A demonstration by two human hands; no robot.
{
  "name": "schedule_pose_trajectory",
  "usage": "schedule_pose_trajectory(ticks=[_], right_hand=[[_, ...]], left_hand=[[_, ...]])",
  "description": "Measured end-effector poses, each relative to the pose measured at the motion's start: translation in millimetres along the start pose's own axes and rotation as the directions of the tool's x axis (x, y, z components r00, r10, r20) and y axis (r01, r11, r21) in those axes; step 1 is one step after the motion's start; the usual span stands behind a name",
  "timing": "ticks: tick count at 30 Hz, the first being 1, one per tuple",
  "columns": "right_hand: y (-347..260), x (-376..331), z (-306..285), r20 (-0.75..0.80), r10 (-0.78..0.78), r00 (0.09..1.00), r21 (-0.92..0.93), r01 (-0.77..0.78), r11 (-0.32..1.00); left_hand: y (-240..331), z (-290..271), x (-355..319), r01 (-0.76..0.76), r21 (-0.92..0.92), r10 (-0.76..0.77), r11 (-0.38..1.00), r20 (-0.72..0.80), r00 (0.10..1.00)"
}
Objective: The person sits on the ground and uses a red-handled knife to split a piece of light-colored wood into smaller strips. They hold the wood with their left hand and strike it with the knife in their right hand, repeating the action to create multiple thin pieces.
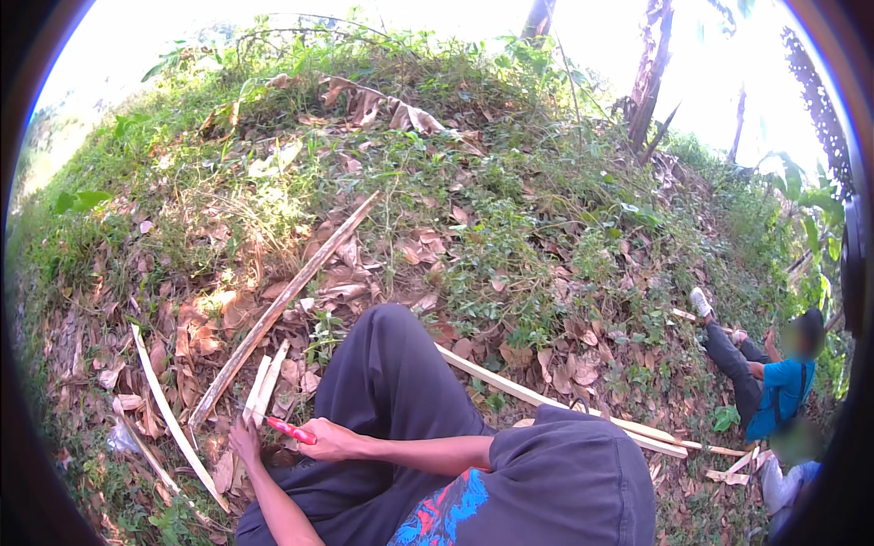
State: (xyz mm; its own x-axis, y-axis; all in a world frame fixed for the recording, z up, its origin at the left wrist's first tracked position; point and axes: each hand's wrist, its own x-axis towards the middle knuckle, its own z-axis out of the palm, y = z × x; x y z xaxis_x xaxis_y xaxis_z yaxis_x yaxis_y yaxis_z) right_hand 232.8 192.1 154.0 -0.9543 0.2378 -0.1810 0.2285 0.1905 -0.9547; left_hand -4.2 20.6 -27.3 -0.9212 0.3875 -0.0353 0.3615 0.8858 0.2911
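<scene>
1. Ground's just a weedy slope [510, 223], littered with dry brown leaves [344, 289].
2. Long brown pole [284, 311] lying slantwise on it.
3. Left of that, a curved pale strip [172, 420] and some clear plastic [121, 439].
4. More pale strips [510, 386] over right.

Glossy, plastic-looking red tool handle [289, 429] | smooth, pale narrow wooden strips [271, 382], near left | rough wood: long brown pole [284, 309] | matt cloth: dark trousers [387, 382]

Daylight is washing out the sky [473, 13] behind the tree trunks [648, 77], while sunlit patches are brightening the dry leaves [195, 332] at left. Fisheye distortion is curving the scene toward a dark circular border; the heads [807, 334] at right are appearing blurred.
</scene>
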Motion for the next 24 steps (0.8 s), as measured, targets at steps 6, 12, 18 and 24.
schedule_pose_trajectory(ticks=[6,12,18,24], right_hand=[[1.2,-6.9,0.0,-0.01,-0.016,1.0,0.04,0.017,0.999],[-2.8,-7.0,6.3,0.01,-0.02,1.0,0.004,0.02,1.0],[9.3,-1.4,9.1,-0.026,-0.04,0.999,0.012,0.04,0.999],[6.0,-5.6,2.5,0.017,0.046,0.999,0.024,-0.047,0.999]], left_hand=[[7.4,-3.6,-4.5,-0.01,0.015,0.01,1.0,0.024,1.0],[-2.5,-3.2,-3.3,0.006,0.029,-0.006,1.0,0.014,1.0],[-8.1,1.7,-4.6,-0.029,0.035,0.031,0.999,-0.035,0.999],[7.3,-11.5,-7.9,0.013,-0.057,-0.008,0.998,0.074,0.997]])
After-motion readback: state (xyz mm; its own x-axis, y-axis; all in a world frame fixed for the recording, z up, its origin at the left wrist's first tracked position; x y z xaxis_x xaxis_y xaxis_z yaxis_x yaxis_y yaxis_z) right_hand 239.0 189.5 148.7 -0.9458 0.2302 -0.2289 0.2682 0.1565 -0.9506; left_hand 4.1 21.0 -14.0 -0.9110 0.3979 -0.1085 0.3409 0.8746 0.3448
